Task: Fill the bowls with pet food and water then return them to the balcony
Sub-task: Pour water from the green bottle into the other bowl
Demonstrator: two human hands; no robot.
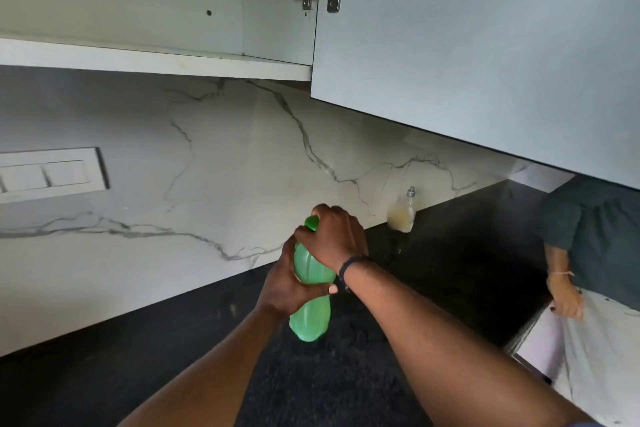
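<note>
A green plastic bottle [310, 317] is held upright over the dark countertop [156, 357]. My left hand [282, 282] wraps around the bottle's middle. My right hand [334, 236] is closed over its green cap [311, 222] from above, hiding most of the cap. A dark band circles my right wrist. No bowls are in view.
An open wall cabinet door [485, 55] hangs overhead at the right, with its empty shelf [156, 59] to the left. A soap dispenser [403, 211] stands by the marble backsplash. Another person [595, 243] stands at the counter's right end. A switch plate [52, 173] is on the left wall.
</note>
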